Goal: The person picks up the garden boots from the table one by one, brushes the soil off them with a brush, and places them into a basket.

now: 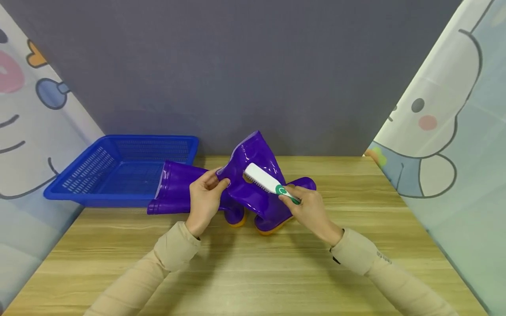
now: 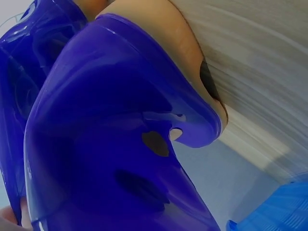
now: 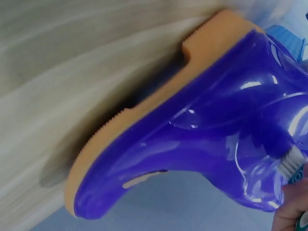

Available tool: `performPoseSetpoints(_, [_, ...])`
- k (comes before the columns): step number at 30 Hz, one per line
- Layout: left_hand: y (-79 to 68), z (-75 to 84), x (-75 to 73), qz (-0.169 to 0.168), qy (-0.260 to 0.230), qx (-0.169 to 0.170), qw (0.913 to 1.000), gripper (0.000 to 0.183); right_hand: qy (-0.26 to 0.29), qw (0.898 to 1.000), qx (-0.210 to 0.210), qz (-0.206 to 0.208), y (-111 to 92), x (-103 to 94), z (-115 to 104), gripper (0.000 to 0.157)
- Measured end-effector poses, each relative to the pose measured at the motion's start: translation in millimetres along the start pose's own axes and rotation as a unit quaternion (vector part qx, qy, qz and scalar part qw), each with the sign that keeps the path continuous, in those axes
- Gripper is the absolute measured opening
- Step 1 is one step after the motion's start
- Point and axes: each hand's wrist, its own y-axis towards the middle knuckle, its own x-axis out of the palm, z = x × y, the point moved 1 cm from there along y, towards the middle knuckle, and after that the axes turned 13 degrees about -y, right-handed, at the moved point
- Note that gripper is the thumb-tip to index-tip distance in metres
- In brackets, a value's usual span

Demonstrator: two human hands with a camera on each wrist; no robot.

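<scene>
Two purple rubber boots with orange soles are on the table. One boot stands tilted, its wide top at the upper left. My left hand pinches the edge of that top between thumb and fingers. A white scrub brush with a green-and-white handle is in my right hand, its bristles at the shaft. In the right wrist view, the bristles meet the glossy purple side, and a tan patch marks the boot's foot. The other boot lies sideways behind my left hand, partly hidden; brownish patches show on it.
A blue plastic basket with slotted sides stands at the back left, right behind the lying boot's top. The wooden table ends at a dark grey panel. Cartoon-printed sheets hang at both sides.
</scene>
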Motion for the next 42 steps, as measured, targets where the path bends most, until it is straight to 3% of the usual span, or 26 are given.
performPoseSetpoints(4, [-0.5,0.4,-2.7,0.006,0.002,-0.004,1.0000,0.031,-0.018,1.000,-0.009,-0.007,1.2,-1.8,0.3,0.024])
performPoseSetpoints(13, [-6.4,-3.0,-11.2,0.009,0.030,-0.017,0.9994,0.032,-0.023,0.998,0.013,-0.058,-12.8,-10.4,5.4,0.029])
performPoseSetpoints(18, [-5.0,-3.0,-13.2,0.007,0.036,-0.021,0.9991,0.033,-0.024,0.998,0.015,-0.055,-17.1,-15.8,12.0,0.028])
performPoseSetpoints(24, [0.3,0.1,-11.9,0.010,0.050,-0.009,0.9986,0.034,0.003,0.999,0.031,-0.032,-6.4,-23.2,11.8,0.027])
performPoseSetpoints(33, [-7.3,-6.7,-2.6,-0.005,0.028,0.001,0.9996,0.033,0.018,1.000,-0.002,0.015,0.0,-6.0,-4.8,0.024])
performPoseSetpoints(37, [-5.4,-4.3,-2.6,0.005,0.020,0.032,0.9993,0.030,0.009,1.000,0.007,0.002,3.9,-0.3,-5.0,0.025])
performPoseSetpoints(42, [-2.2,-1.0,-3.9,0.000,0.029,0.034,0.9990,0.030,0.006,1.000,0.016,-0.011,1.1,3.7,-2.4,0.024])
